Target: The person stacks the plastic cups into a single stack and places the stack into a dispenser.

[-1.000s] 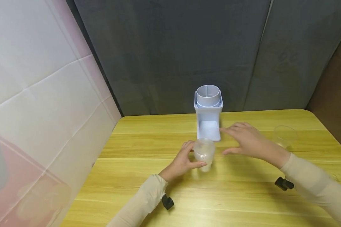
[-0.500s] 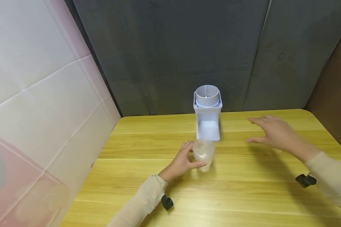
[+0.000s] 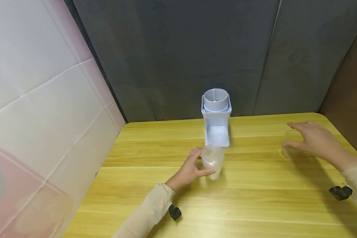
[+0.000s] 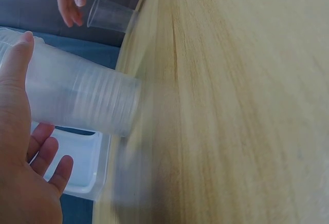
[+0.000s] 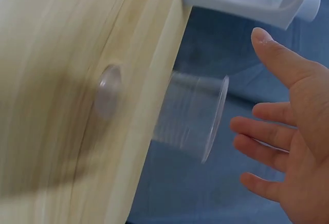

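Observation:
My left hand (image 3: 186,171) grips a stack of clear plastic cups (image 3: 213,157) near the middle of the table, with thumb and fingers on either side of it. In the left wrist view the nested rims of the cup stack (image 4: 87,88) show as several ridges. On the right, my right hand (image 3: 316,140) is open beside a single clear plastic cup (image 3: 291,137), partly hidden behind the hand. The right wrist view shows that cup (image 5: 190,113) upright on the table, a small gap from the spread thumb and fingers of my right hand (image 5: 293,126).
A white plastic stand (image 3: 216,117) with a round tube at its top stands at the back middle, just behind the cup stack. The wooden table (image 3: 154,145) meets a dark wall (image 3: 178,59) behind. A pale printed sheet (image 3: 47,99) rises at the left.
My right hand has moved away from beside the cup stack, rightwards to the single cup. The left hand keeps holding the stack in nearly the same spot.

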The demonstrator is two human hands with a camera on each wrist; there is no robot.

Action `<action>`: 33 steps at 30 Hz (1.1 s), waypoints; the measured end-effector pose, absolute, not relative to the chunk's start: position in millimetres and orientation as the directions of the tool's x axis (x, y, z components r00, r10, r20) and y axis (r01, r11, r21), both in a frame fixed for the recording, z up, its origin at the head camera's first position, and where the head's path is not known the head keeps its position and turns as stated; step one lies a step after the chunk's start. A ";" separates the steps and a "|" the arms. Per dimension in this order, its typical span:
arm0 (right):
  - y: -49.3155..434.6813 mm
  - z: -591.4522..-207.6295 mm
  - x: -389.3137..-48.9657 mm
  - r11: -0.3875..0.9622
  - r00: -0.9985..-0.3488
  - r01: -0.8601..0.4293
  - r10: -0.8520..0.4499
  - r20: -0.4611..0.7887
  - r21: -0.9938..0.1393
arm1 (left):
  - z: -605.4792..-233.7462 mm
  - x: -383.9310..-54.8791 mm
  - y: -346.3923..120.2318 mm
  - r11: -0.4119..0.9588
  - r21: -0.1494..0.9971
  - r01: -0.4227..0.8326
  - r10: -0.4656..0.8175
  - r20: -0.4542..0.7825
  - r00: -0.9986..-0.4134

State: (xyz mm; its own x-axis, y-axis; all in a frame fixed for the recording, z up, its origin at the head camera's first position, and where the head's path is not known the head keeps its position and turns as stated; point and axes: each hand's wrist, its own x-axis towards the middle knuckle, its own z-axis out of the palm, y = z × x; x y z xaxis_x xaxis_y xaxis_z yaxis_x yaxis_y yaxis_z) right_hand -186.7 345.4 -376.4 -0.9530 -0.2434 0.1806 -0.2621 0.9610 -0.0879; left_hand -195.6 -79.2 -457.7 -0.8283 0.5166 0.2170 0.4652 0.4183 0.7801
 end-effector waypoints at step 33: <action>368.4 -399.8 -184.8 0.979 -0.979 -0.162 -0.144 0.145 -0.122 | -458.4 -195.1 -84.1 0.433 0.772 0.465 0.503 0.221 -0.836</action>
